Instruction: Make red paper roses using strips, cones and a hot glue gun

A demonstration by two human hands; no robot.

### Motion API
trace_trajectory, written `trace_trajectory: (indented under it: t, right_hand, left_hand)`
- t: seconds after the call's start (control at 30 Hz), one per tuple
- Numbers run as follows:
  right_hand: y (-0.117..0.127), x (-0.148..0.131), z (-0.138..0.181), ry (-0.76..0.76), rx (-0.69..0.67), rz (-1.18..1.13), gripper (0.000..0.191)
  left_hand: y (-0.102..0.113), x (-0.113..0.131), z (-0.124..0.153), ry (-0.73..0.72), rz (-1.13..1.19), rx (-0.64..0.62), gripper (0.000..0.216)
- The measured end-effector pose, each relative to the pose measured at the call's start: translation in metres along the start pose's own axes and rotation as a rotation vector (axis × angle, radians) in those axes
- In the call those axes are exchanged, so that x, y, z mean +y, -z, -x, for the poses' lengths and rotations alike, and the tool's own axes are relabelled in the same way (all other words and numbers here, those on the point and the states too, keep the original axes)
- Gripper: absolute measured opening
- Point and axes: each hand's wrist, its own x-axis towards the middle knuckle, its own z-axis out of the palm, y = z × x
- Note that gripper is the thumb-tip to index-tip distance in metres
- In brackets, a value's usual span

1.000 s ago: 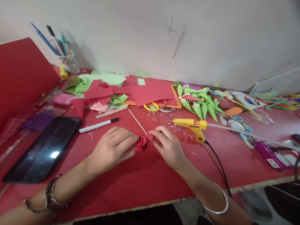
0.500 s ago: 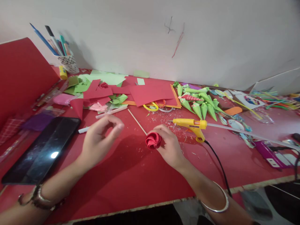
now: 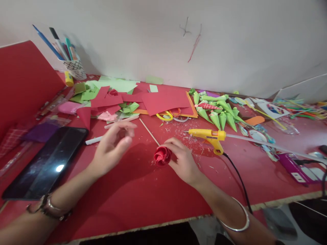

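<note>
A rolled red paper rose (image 3: 162, 156) is pinched between the thumb and fingers of my right hand (image 3: 184, 160), above the middle of the table. Its spiral opening faces up toward me. Behind it a thin wooden stick (image 3: 148, 130) slants away; I cannot tell whether the stick touches the rose. My left hand (image 3: 113, 144) hovers to the left with thumb and fingers apart and nothing in it. Just beyond its wrist side is a white stick-like piece (image 3: 94, 140). A yellow glue gun (image 3: 208, 135) lies to the right of my right hand, its nozzle pointing left.
A tablet or large phone (image 3: 46, 166) lies at left. Red paper sheets (image 3: 166, 101) and green scraps spread along the back. Several green paper cones (image 3: 222, 119) are heaped at back right. A pen cup (image 3: 75, 68) stands back left. The glue gun's black cord (image 3: 236, 177) runs over the front edge.
My right hand has shifted the rose slightly left and tilted its opening. My left hand's fingers have spread a little and moved slightly right.
</note>
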Motion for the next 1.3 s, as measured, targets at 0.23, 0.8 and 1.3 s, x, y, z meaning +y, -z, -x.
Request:
trace_trajectory:
  t: [0.23,0.8,1.3]
  right_hand:
    - [-0.005,-0.004,-0.001,-0.034,-0.302,0.025,0.014]
    - [-0.009,-0.016,0.001,-0.161,-0.578,-0.534,0.022]
    - [-0.016,-0.012,0.002,-0.293,-0.457,-0.694,0.022]
  left_hand:
    - [-0.012,0.009,0.007,-0.147,-0.241,-0.395,0.065]
    - [-0.030,0.011,0.015,0.290,0.513,-0.382,0.049]
    - [-0.036,0.009,0.014,0.315,0.494,-0.305,0.059]
